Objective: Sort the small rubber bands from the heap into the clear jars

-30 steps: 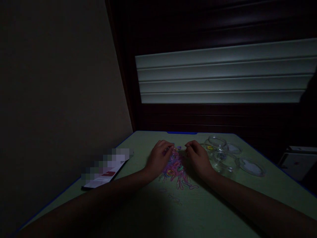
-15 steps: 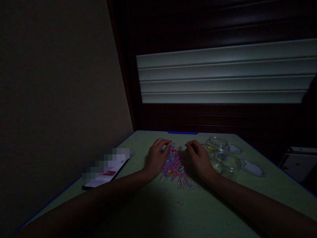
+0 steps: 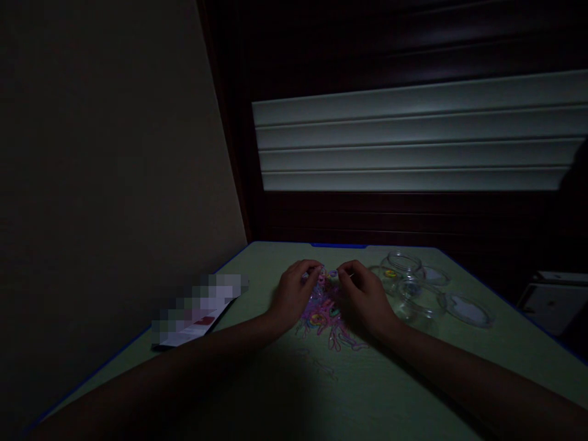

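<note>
A pile of small colourful elastic hair ties (image 3: 321, 315), mostly pink and purple with some yellow and green, lies on the green table. Over the far left side of the pile, my left hand (image 3: 296, 291) has its thumb and fingertips pinched together. My right hand (image 3: 365, 294) faces it from the right, thumb and index finger also closed in a pinch. A narrow gap separates the fingertips of both hands. What either pinch holds is too small and dark to make out. A few loose ties (image 3: 325, 367) lie nearer to me.
Two clear round jars (image 3: 420, 300) stand right of my right hand; a yellow item (image 3: 390, 274) shows in the farther one. Two round lids (image 3: 471, 310) lie beside them. A flat, partly blurred packet or device (image 3: 197, 324) rests at the table's left edge. A wall rises on the left.
My right hand has moved left, closer to my left hand. My left hand has shifted slightly to the right. The pile and jars look the same.
</note>
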Demonstrator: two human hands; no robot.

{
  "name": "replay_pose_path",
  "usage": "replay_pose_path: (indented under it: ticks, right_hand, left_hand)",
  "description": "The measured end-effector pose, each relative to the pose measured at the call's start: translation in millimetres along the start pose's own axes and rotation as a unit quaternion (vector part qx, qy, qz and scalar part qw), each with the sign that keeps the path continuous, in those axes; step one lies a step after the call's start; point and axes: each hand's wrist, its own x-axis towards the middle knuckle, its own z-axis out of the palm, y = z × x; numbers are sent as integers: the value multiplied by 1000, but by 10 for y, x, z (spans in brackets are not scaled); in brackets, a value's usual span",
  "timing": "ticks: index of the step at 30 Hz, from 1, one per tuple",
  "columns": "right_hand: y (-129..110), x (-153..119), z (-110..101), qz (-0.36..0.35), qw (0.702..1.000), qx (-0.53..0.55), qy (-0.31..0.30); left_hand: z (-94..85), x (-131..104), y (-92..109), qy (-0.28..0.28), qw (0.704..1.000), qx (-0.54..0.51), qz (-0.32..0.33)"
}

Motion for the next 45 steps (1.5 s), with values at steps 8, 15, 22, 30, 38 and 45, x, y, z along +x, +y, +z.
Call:
replay_pose_path:
  ticks: [8, 15, 22, 30, 38, 45]
  right_hand:
    - [18, -10, 21, -31, 999, -17, -24]
    - [36, -2, 15, -44, 998, -34, -25]
    - [39, 2, 11, -41, 998, -37, -37]
    - [99, 22, 34, -11, 1000, -4, -6]
    - [110, 62, 3, -8, 999, -28, 31]
    - [89, 92, -27, -13, 999, -37, 34]
  left_hand:
    - [2, -13, 2, -15, 1000, 2, 16]
    - [-7, -17, 16, -27, 999, 14, 24]
    - [5, -22, 13, -35, 999, 22, 34]
    - [-3, -22, 33, -46, 998, 23, 45]
    - [4, -12, 26, -50, 997, 33, 52]
    - [8, -10, 31, -58, 995, 50, 60]
